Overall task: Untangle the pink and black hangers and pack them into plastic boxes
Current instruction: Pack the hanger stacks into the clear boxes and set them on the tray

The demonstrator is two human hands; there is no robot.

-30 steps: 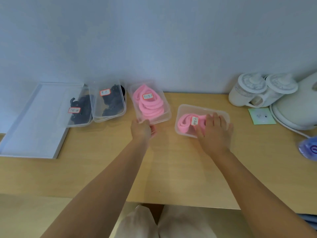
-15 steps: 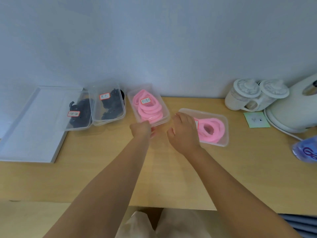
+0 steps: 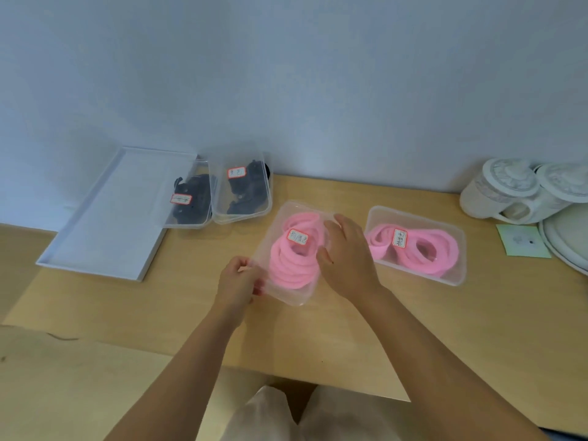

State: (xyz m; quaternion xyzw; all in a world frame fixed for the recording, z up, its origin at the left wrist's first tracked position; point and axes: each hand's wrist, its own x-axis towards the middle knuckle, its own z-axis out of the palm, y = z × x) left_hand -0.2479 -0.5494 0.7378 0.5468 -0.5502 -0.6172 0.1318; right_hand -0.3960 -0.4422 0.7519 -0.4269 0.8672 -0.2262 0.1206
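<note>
A clear plastic box [image 3: 286, 294] packed with pink hangers [image 3: 291, 265] and bearing a red-edged label sits mid-table. My left hand [image 3: 238, 281] pinches its near left corner. My right hand [image 3: 345, 256] rests over its right side, fingers on the lid. To the right, a second clear box [image 3: 458, 275] holds more pink hangers [image 3: 442, 253]. Two clear boxes of black hangers [image 3: 194, 202] [image 3: 246, 192] stand by the wall at the back left.
A flat white tray [image 3: 105, 214] lies at the far left, partly under one black-hanger box. White lidded cups [image 3: 499, 189], a white kettle base [image 3: 569, 237] and a green note [image 3: 521, 241] fill the back right. The wooden table's front edge [image 3: 191, 351] runs below my arms.
My right hand left the right pink box and came to the middle one. The middle pink box was drawn away from the wall towards me, with my left hand holding its corner.
</note>
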